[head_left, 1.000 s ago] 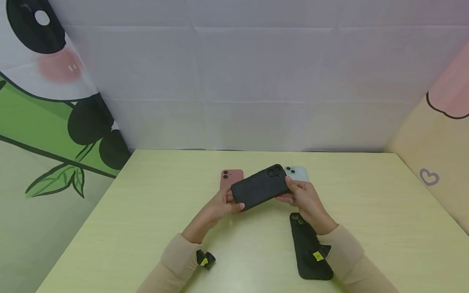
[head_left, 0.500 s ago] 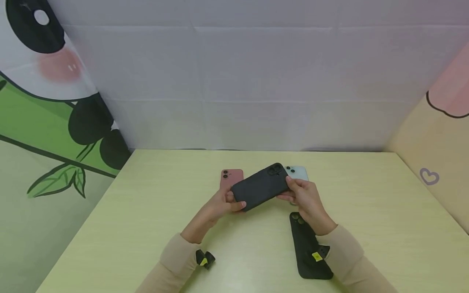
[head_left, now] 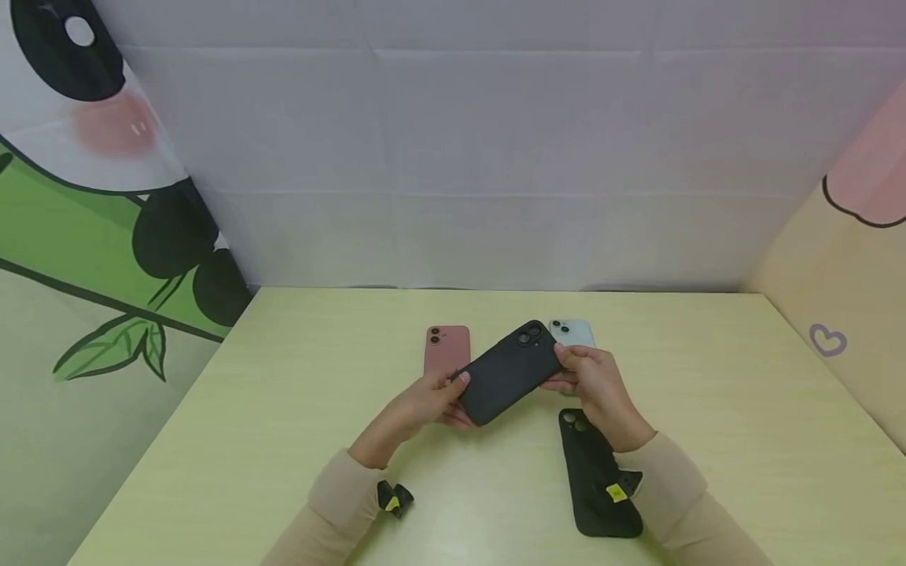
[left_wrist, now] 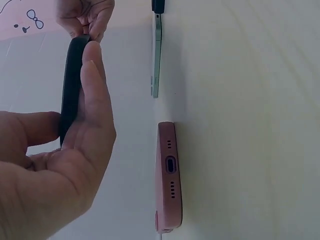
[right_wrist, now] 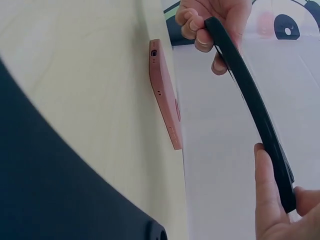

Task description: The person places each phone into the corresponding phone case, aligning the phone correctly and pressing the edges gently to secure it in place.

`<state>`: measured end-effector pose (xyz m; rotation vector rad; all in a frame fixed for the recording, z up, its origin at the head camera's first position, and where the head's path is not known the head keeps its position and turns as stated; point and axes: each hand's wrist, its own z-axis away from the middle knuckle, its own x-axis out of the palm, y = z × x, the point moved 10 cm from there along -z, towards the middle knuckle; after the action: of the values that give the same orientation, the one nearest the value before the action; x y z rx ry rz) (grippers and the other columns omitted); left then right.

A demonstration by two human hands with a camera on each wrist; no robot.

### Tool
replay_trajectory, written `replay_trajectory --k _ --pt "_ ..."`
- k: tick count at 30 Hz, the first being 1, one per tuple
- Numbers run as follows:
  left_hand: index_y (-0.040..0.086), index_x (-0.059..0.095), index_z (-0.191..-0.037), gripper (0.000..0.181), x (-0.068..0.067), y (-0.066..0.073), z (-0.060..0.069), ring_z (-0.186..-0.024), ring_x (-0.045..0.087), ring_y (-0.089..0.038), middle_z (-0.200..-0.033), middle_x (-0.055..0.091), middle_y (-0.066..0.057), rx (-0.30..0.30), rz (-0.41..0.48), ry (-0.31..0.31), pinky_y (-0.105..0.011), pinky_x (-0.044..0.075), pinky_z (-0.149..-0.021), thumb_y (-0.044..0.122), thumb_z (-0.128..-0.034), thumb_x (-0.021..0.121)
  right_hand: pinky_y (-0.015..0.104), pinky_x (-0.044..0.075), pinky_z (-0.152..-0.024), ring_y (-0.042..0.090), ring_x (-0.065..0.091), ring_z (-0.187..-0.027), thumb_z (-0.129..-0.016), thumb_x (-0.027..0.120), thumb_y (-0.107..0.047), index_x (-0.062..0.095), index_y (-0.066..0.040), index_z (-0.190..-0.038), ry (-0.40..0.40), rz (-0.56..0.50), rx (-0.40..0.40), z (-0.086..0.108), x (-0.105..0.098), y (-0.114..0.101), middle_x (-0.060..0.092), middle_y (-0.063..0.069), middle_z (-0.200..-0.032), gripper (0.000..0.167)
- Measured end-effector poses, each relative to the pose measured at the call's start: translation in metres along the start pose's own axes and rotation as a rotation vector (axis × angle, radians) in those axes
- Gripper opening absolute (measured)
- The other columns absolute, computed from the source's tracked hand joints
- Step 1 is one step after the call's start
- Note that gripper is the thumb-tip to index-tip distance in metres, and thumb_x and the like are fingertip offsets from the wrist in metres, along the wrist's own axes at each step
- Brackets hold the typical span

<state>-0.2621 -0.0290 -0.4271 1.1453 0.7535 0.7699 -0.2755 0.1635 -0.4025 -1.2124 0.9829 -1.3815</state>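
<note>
L hand (head_left: 428,401) pinches the lower-left end of the dark phone (head_left: 508,376), thumb on the back face, fingers underneath; R hand (head_left: 600,387) grips the opp. end, thumb at its edge nr the lenses. Phone's held off the table (head_left: 283,440), tilted, lens end up toward the R, btwn both hands; can't tell if it's bare or in a case. Pink phone (head_left: 447,350) lies on the table just beyond L hand, lenses up, partly hidden. Lt-blue phone (head_left: 573,333) lies behind R hand, also partly covered. Black case (head_left: 594,479) w/ camera openings lies nr R forearm, partly under the sleeve in head view. Both sleeves (head_left: 347,491) beige, each w/ a small black wrist cam (head_left: 395,499) w/ yellow tag.
</note>
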Motion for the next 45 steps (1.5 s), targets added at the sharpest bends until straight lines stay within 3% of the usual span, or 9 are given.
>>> replay_trajectory --k 5,13,17,21,25,29,35,41,45 --pt "-0.006 0.048 -0.113 0.041 -0.001 -0.001 0.0 -0.073 0.068 -0.025 -0.084 0.067 -0.02 -0.012 0.02 -0.001 -0.035 0.055 -0.071 0.03 -0.1005 0.032 0.028 0.055 -0.067 0.013 0.068 -0.065 -0.095 0.048 -0.012 0.042 0.016 -0.123 -0.031 -0.031 0.008 -0.001 0.0 0.0 0.066 -0.002 -0.078 0.04" --pt "-0.004 0.048 -0.109 0.032 -0.009 -0.007 0.0 -0.065 0.065 -0.017 -0.073 0.063 -0.009 -0.054 0.072 0.061 -0.033 0.055 -0.068 0.023 -0.1005 0.034 0.029 0.055 -0.072 0.014 0.068 -0.073 -0.095 0.05 -0.021 0.045 0.011 -0.12 -0.13 -0.021 0.002 -0.001 0.008 -0.002 0.065 -0.002 -0.084 0.04" --pt "-0.004 0.049 -0.111 0.035 -0.009 -0.007 0.0 -0.066 0.066 -0.018 -0.074 0.064 -0.008 -0.058 0.086 0.044 -0.033 0.056 -0.068 0.026 -0.1 0.035 0.029 0.055 -0.07 0.013 0.068 -0.072 -0.096 0.047 -0.023 0.042 0.012 -0.123 -0.143 0.014 -0.017 -0.001 0.01 -0.005 0.066 -0.004 -0.083 0.044" --pt "-0.006 0.052 -0.113 0.037 -0.007 -0.005 -0.001 -0.076 0.068 -0.022 -0.086 0.068 -0.014 -0.035 0.033 -0.013 -0.033 0.055 -0.073 0.025 -0.0985 0.04 0.027 0.055 -0.067 0.011 0.066 -0.067 -0.097 0.046 -0.021 0.048 0.009 -0.118 -0.108 0.041 -0.039 -0.001 0.007 -0.008 0.066 -0.005 -0.078 0.037" --pt "-0.008 0.056 -0.109 0.034 -0.003 -0.003 -0.001 -0.081 0.067 -0.022 -0.095 0.067 -0.017 -0.016 -0.071 -0.045 -0.033 0.054 -0.075 0.022 -0.0972 0.044 0.026 0.054 -0.064 0.011 0.064 -0.063 -0.096 0.046 -0.02 0.057 0.001 -0.103 -0.081 0.049 -0.048 -0.002 0.004 -0.008 0.065 -0.004 -0.074 0.024" --pt "-0.004 0.057 -0.107 0.029 -0.003 0.0 -0.005 -0.082 0.065 -0.016 -0.096 0.066 -0.013 0.014 -0.136 -0.022 -0.032 0.053 -0.076 0.021 -0.0965 0.046 0.025 0.053 -0.061 0.01 0.063 -0.059 -0.096 0.048 -0.02 0.059 -0.006 -0.091 -0.069 0.053 -0.05 -0.003 0.003 -0.008 0.063 -0.005 -0.071 0.019" --pt "-0.003 0.057 -0.112 0.032 0.002 0.009 -0.015 -0.084 0.065 -0.013 -0.1 0.066 -0.015 0.075 -0.121 0.024 -0.032 0.053 -0.079 0.022 -0.0937 0.052 0.023 0.051 -0.056 0.008 0.059 -0.054 -0.094 0.052 -0.02 0.061 -0.01 -0.083 -0.056 0.073 -0.045 -0.005 0.003 -0.006 0.06 -0.006 -0.066 0.017" --pt "-0.002 0.054 -0.117 0.034 0.007 0.016 -0.018 -0.086 0.065 -0.015 -0.103 0.066 -0.017 0.095 -0.089 0.066 -0.032 0.053 -0.08 0.021 -0.0928 0.054 0.024 0.051 -0.056 0.008 0.06 -0.054 -0.093 0.054 -0.021 0.065 -0.005 -0.088 -0.052 0.126 -0.041 -0.006 0.004 -0.003 0.061 -0.006 -0.064 0.02" --pt "-0.004 0.055 -0.115 0.03 0.007 0.021 -0.018 -0.079 0.062 -0.012 -0.098 0.066 -0.016 0.117 -0.119 0.117 -0.027 0.054 -0.071 0.015 -0.0928 0.053 0.025 0.051 -0.057 0.008 0.06 -0.054 -0.093 0.054 -0.023 0.064 0.001 -0.095 -0.057 0.154 -0.036 -0.007 0.005 -0.001 0.06 -0.006 -0.064 0.026"
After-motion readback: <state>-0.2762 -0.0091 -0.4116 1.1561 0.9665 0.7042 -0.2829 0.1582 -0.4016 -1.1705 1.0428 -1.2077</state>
